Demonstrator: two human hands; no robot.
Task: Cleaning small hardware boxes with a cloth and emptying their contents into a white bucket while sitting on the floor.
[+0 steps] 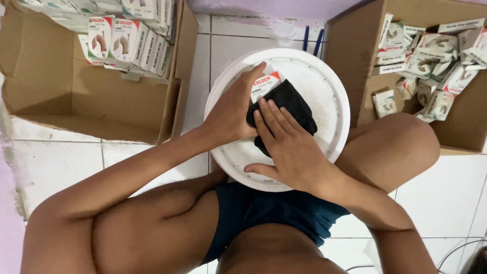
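White plastic forms the round lid (324, 101) that serves as the work surface, positioned between the person's knees above a white tiled floor (61, 162). A small white carton (265, 84) with a red corner lies on the lid, near its centre, partly covered by a black cloth (289, 104). The left hand (231, 111) rests over the left edge of the carton, fingers curved and extended, index fingertip at the carton's upper edge. The right hand (289, 149) lies flat on the black cloth, fingers straight and together, pressing down rather than clenched. One open cardboard box (66, 91) at left holds neatly stacked cartons; another cardboard box (355, 61) at right holds loosely piled ones. Blue-handled pliers (312, 40) lie beyond the lid.
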